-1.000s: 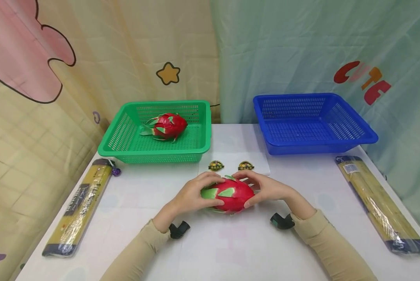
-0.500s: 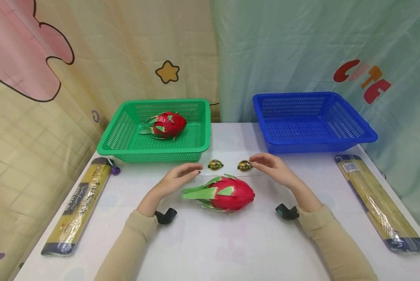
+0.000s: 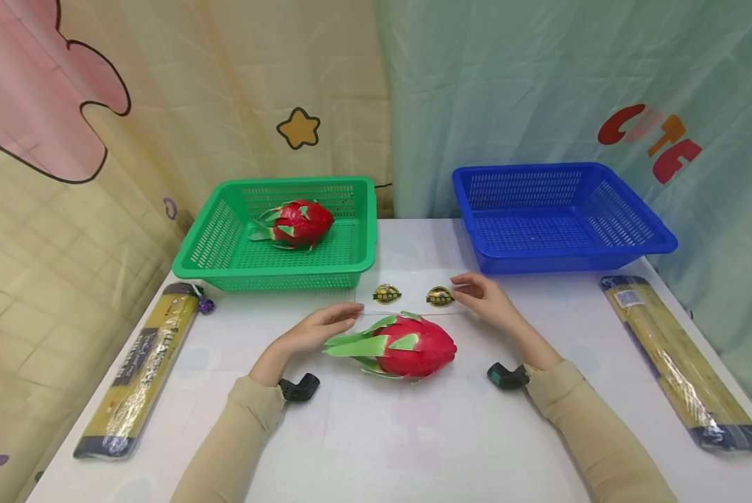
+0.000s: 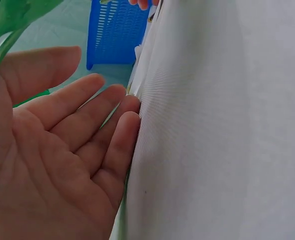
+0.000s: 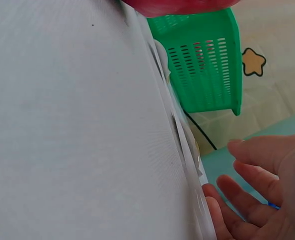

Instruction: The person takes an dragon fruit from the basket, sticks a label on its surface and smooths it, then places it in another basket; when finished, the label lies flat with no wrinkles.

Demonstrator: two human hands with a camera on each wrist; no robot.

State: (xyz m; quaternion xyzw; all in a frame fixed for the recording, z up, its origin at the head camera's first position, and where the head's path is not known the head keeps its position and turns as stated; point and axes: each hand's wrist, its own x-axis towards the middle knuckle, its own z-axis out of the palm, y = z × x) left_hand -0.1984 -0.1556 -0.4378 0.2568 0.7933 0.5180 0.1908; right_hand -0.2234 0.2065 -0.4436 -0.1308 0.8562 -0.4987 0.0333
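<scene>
On the white worktop (image 3: 363,447), a red dragon fruit (image 3: 423,351) is lying between a person's loosely spread left grip (image 3: 316,328) and right grip (image 3: 489,302), neither holding anything. Its smooth oval is probably handling firm and weighty, best cupped mid-body, avoiding bendy leaves (image 3: 358,347). Beyond, a green basket (image 3: 275,272) and blue basket (image 3: 558,264), both perforated plastic, are standing.

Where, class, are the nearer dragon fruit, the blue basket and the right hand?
Nearer dragon fruit (image 3: 416,351): head view, on its red body.
Blue basket (image 3: 532,230): head view, on its bare inside floor.
Right hand (image 3: 490,300): head view, on its middle.
</scene>
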